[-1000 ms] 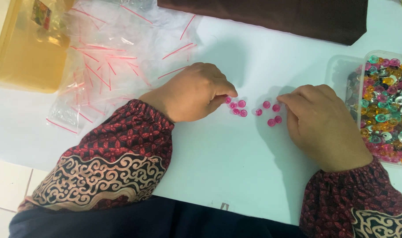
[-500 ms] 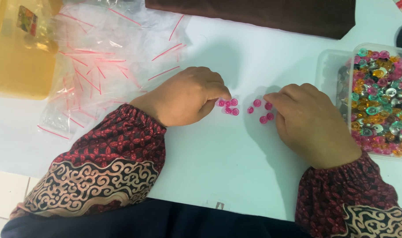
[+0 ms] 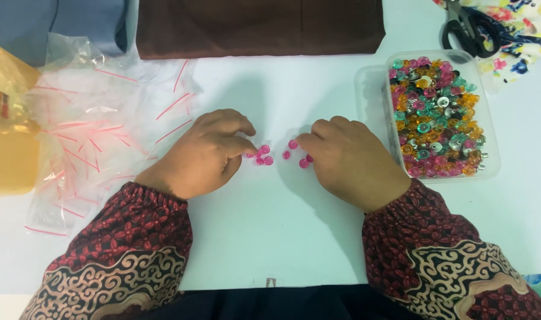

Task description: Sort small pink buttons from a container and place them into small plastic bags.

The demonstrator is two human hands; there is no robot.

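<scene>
Left hand (image 3: 200, 155) curled, fingertips touching pink beads (image 3: 262, 155) on white table (image 3: 270, 237). Right hand (image 3: 353, 163) curled, fingertips at second pink cluster (image 3: 296, 154); actual grip cannot be told. Bead tub (image 3: 490, 136) just right.

Glossy, seemingly plastic pink beads (image 3: 262, 155) lie on smooth white table (image 3: 282, 237).

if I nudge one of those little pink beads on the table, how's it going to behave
The pink beads look small, round and glossy, so one would probably skid or roll on the smooth white table. They seem light; fingertips of the left hand might flick one away.
</scene>
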